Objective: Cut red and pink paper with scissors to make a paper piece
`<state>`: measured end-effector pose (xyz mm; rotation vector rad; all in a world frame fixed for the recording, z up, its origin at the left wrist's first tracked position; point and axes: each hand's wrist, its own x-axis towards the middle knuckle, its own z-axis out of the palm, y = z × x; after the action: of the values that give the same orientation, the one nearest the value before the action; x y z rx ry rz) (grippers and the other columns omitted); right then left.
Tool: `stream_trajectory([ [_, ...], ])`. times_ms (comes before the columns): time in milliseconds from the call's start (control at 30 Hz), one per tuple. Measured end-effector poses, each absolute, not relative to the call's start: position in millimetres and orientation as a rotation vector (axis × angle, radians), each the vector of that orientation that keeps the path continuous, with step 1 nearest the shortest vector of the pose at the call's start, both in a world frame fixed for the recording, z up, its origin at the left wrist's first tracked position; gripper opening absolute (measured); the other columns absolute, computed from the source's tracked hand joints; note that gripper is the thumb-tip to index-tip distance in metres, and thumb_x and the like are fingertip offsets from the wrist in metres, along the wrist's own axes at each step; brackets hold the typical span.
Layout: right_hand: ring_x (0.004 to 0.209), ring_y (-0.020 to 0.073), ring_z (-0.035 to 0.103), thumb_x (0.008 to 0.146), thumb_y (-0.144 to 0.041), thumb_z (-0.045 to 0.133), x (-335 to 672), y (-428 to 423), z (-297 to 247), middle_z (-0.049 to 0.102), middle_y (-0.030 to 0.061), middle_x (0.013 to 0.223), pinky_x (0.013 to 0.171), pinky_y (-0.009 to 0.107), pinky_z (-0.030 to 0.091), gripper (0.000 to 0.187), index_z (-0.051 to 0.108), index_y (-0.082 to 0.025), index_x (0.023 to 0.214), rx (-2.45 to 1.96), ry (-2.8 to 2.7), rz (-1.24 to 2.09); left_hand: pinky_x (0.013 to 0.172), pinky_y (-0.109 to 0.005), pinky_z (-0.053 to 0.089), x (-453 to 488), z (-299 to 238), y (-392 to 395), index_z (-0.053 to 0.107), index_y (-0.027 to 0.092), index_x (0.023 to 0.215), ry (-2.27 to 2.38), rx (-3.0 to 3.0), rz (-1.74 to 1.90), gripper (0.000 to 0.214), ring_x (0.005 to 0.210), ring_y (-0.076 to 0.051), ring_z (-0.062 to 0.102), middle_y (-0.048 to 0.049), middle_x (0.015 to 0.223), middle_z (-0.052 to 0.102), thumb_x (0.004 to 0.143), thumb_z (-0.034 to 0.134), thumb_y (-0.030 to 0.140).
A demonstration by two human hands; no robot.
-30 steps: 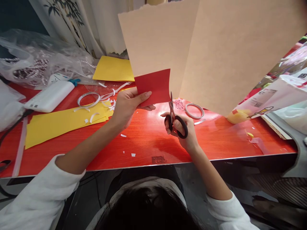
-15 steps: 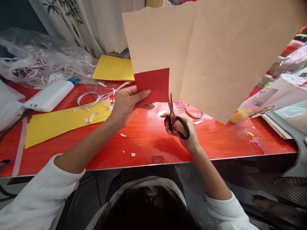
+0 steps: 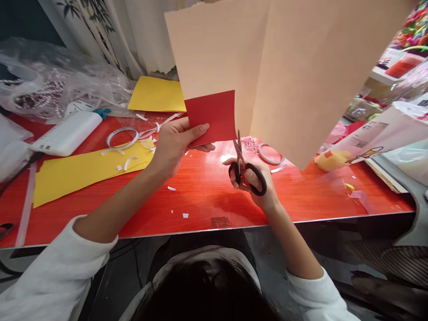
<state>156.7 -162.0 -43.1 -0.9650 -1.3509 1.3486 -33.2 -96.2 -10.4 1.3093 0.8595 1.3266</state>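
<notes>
The brown paper sheet (image 3: 294, 80) is cut off by the upper edge, the clear plastic bag (image 3: 83, 89) by the left. The left hand (image 3: 177, 145) is partly hidden behind the red paper (image 3: 216, 111). Whether the latter is touched by the scissors (image 3: 239, 154) cannot be told. Striped cloth (image 3: 397, 263) is blurred.

In front of you runs a glossy red-orange bench (image 3: 200, 196) with wood-grain streaks and a pale front edge. Bright light glares off its middle. Behind it, on your left, hangs a pale curtain (image 3: 143, 35) printed with dark bamboo (image 3: 105, 44); beside that, a dark blue-green surface (image 3: 25, 20) fills the corner, wall or window you cannot tell. Below, the grey floor (image 3: 120, 281) lies in shadow.
</notes>
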Motion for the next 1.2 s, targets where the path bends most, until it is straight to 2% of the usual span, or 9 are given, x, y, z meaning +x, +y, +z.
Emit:
stream_trajectory([
  [233, 0.053, 0.0100, 0.044, 0.078, -0.056, 0.060, 158.7, -161.2, -45.9, 0.049, -0.0003, 0.066, 0.047, 0.024, 0.029, 0.045, 0.064, -0.016, 0.097, -0.906, -1.374, 1.309, 0.057, -0.025, 0.059, -28.5, -15.4, -100.0, 0.070, 0.015, 0.088, 0.822, 1.318, 1.272, 0.018, 0.060, -0.012, 0.067, -0.0031, 0.083, 0.071, 0.076, 0.069, 0.029],
  [500, 0.053, 0.0095, 0.044, 0.076, -0.059, 0.061, 156.7, -160.4, -42.5, 0.052, 0.0001, 0.068, 0.044, 0.023, 0.025, 0.047, 0.064, -0.017, 0.095, -0.965, -1.329, 1.316, 0.058, -0.025, 0.060, -25.6, -16.5, -103.9, 0.071, 0.016, 0.088, 0.791, 1.303, 1.220, 0.019, 0.064, -0.013, 0.068, -0.0038, 0.087, 0.072, 0.075, 0.070, 0.030],
  [900, 0.051, 0.0093, 0.044, 0.077, -0.059, 0.060, 156.6, -160.0, -45.3, 0.053, 0.0008, 0.066, 0.043, 0.024, 0.024, 0.041, 0.062, -0.018, 0.078, -0.970, -1.339, 1.215, 0.057, -0.026, 0.059, -23.8, -18.5, -105.7, 0.071, 0.016, 0.085, 0.785, 1.321, 1.182, 0.018, 0.059, -0.013, 0.067, -0.0028, 0.078, 0.072, 0.076, 0.069, 0.031],
  [1200, 0.053, 0.0115, 0.045, 0.075, -0.062, 0.060, 155.7, -159.8, -45.0, 0.050, -0.0005, 0.062, 0.042, 0.024, 0.025, 0.048, 0.064, -0.019, 0.096, -1.045, -1.338, 1.173, 0.057, -0.027, 0.060, -23.9, -19.1, -105.3, 0.071, 0.015, 0.086, 0.808, 1.336, 1.176, 0.020, 0.059, -0.014, 0.068, -0.0041, 0.079, 0.072, 0.075, 0.069, 0.033],
])
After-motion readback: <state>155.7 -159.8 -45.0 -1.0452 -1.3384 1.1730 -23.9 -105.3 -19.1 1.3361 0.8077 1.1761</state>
